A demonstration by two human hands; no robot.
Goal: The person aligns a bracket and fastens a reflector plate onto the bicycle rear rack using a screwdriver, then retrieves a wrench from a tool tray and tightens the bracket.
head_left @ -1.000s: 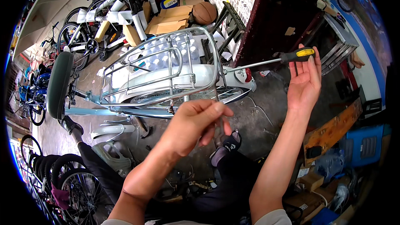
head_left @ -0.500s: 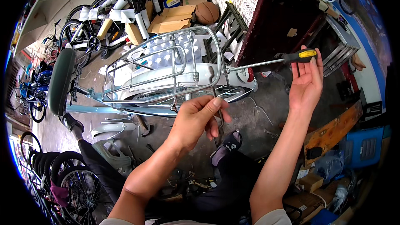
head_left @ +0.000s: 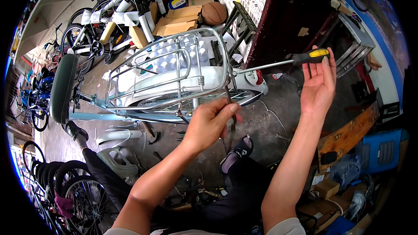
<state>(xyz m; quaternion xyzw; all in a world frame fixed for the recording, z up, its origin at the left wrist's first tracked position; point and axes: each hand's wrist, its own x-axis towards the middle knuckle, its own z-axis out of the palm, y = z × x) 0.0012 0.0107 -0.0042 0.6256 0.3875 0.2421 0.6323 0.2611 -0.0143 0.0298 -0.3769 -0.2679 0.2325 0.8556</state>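
Over there, a head-worn fisheye peers down and forward, close above left hand (head_left: 214, 119) and right hand (head_left: 319, 82), bicycle rack (head_left: 201, 81) beyond.

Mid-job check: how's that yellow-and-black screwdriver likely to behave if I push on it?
The screwdriver is probably stiff, given its long, straight metal shaft. Pushed sideways, it may swing, since the right hand holds only the handle. That thick handle should be easier to grip than the slim shaft.

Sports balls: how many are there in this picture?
2: a brown basketball to the right of the flattened cardboard, and a blue, yellow and white ball at its far edge. Others may be hidden.
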